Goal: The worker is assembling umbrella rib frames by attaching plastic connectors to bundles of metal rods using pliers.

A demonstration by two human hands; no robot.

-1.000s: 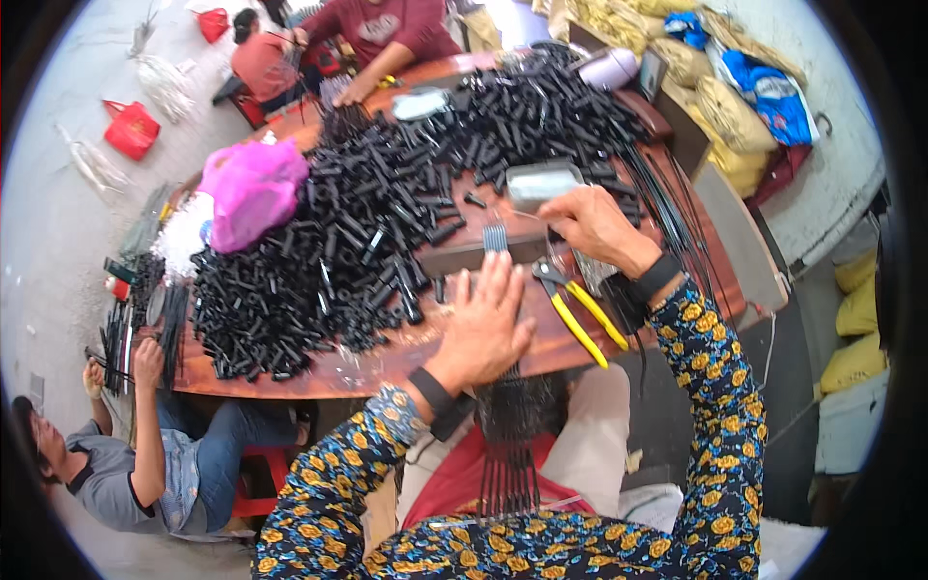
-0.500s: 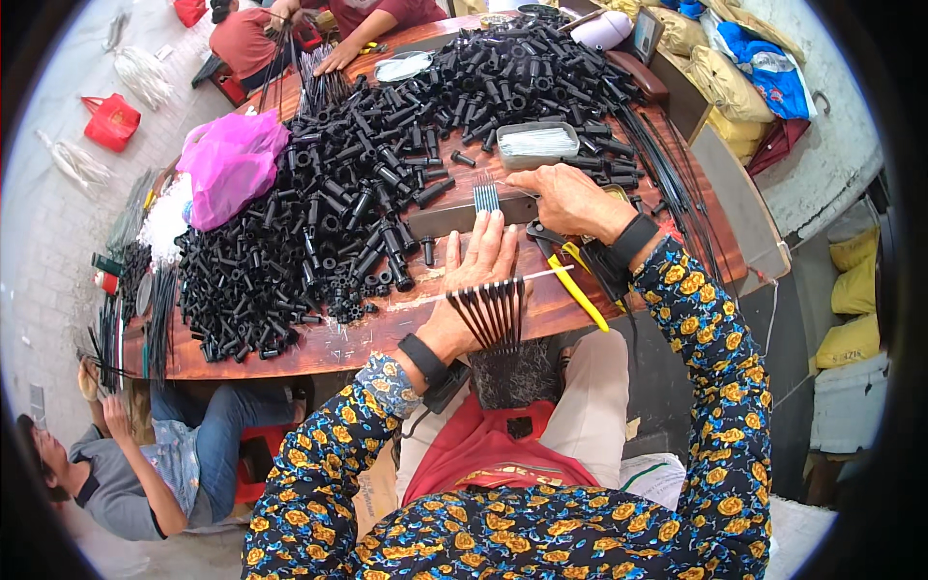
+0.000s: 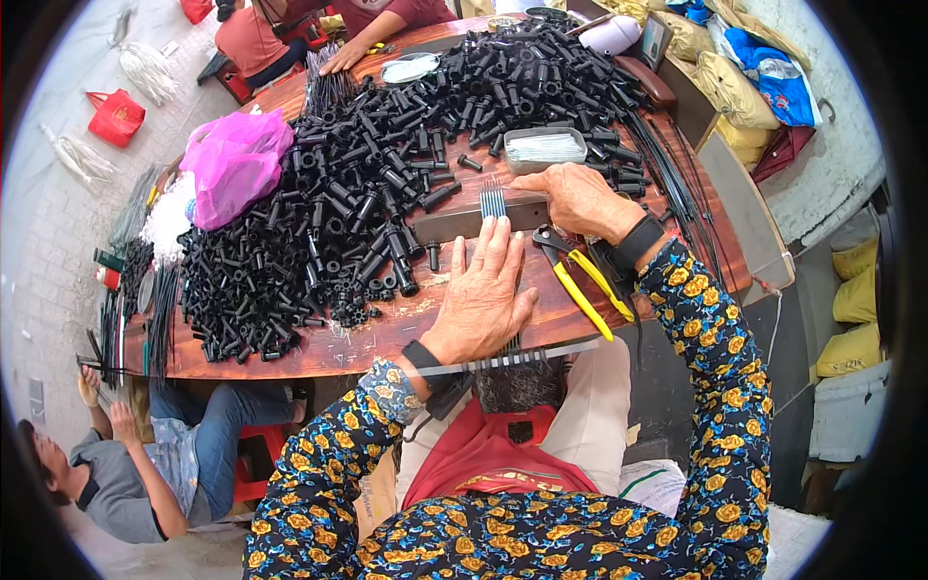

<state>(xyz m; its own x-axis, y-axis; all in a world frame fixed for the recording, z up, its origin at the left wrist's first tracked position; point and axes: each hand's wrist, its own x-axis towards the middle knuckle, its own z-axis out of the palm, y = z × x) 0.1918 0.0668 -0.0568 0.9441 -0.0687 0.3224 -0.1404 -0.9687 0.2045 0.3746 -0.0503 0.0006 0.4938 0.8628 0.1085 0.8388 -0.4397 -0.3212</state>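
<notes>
Left hand [image 3: 486, 300]: we press it flat, fingers spread, over thin rods [image 3: 493, 201] on the table [image 3: 387, 333].
Right hand [image 3: 580, 198]: curled, steadying the metal bar [image 3: 464, 220] at the rod tips.
Rods: light, springy, we judge; best gripped mid-length.
Tray [image 3: 546, 145]: holds pale wires.
Pliers [image 3: 580, 280]: idle beside us.
</notes>
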